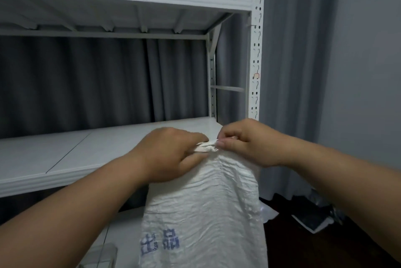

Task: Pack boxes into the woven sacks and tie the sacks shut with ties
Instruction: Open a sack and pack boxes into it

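A white woven sack [204,213] with blue printed characters stands upright in front of me, its mouth gathered into a bunched neck [206,147]. My left hand [171,152] grips the gathered neck from the left. My right hand [245,141] pinches the same neck from the right, fingers curled. The two hands nearly touch at the top of the sack. I cannot make out a tie, and what the sack holds is hidden.
A white metal shelving rack stands behind the sack, with a shelf board [65,159] at hand height and an upright post [257,50] on the right. Grey curtains hang behind. Dark items and plastic wrap [312,213] lie on the floor at the right.
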